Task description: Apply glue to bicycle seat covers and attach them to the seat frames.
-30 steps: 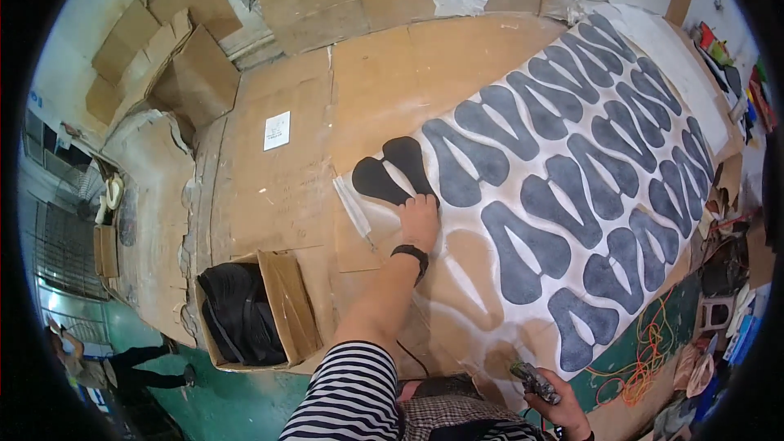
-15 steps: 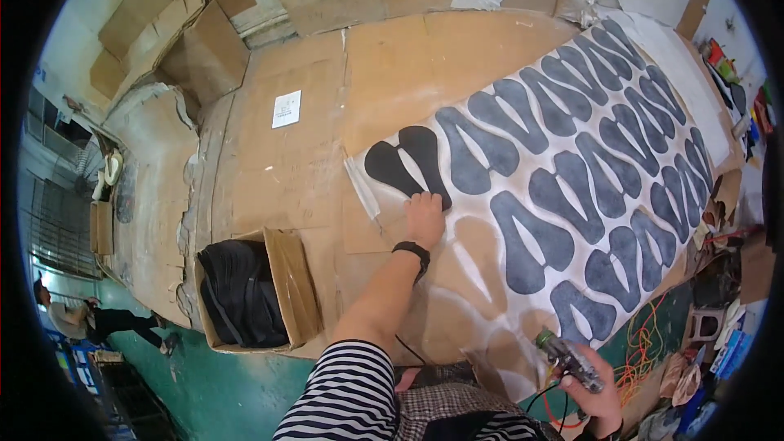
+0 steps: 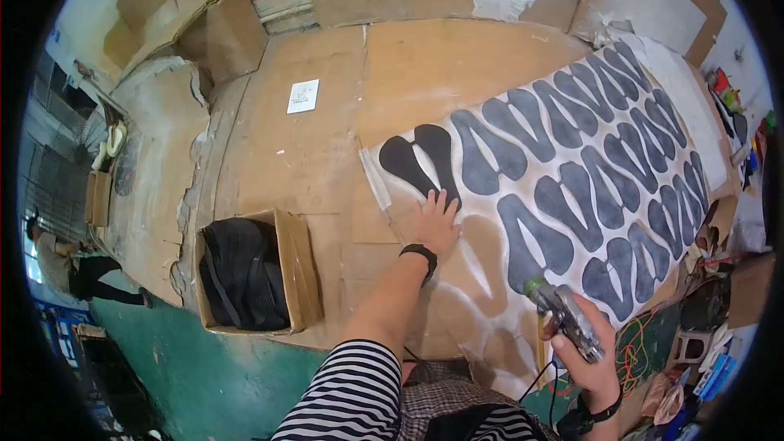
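Left hand [image 3: 437, 229] lies flat, fingers spread, on the black piece [image 3: 401, 159], long axis slanting down-right; right hand [image 3: 594, 366] grips the spray gun [image 3: 570, 321], nozzle pointing up-left!

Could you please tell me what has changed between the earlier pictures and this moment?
The right hand has moved forward, away from the body, carrying the metallic tool over the grey pieces. The left hand's fingers look more spread. Nothing was newly grasped or released. The black piece and cardboard box stayed put.
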`<control>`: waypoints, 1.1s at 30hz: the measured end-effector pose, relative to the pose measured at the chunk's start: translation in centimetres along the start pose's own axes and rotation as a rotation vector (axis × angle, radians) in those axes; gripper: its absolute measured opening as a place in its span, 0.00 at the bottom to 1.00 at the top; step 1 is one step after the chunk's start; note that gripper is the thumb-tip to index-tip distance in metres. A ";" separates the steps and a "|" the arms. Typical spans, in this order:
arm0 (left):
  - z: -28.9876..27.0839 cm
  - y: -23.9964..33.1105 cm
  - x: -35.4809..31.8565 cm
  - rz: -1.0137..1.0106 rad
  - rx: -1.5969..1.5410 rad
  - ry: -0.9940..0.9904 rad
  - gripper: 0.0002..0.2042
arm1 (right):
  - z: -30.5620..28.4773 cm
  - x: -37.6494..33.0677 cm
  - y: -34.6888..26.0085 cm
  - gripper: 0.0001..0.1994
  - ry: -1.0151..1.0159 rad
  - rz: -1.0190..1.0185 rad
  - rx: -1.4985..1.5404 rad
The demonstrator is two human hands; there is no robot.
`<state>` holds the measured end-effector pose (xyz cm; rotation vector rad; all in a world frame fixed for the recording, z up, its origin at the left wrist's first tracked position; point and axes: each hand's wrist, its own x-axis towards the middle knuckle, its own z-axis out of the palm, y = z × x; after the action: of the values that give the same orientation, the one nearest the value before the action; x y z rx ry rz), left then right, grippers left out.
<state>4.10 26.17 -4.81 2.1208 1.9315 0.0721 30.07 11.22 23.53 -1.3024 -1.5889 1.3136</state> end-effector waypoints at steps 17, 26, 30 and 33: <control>0.1 -0.1 0.2 -0.031 -0.099 -0.025 0.32 | -0.6 0.4 0.2 0.30 0.170 0.106 0.125; -0.2 -0.2 1.1 -0.017 -0.061 0.047 0.32 | -0.3 0.4 0.0 0.30 0.163 0.117 0.125; 0.5 -0.4 1.3 -0.018 -0.069 0.054 0.32 | -0.4 0.6 0.2 0.31 0.135 0.120 0.112; 0.0 0.0 1.4 -0.021 -0.099 0.018 0.32 | -0.1 1.4 0.1 0.31 0.168 0.076 0.108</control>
<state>4.20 27.53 -4.97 2.0435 1.9185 0.1793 29.87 12.60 23.31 -1.3795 -1.3469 1.2815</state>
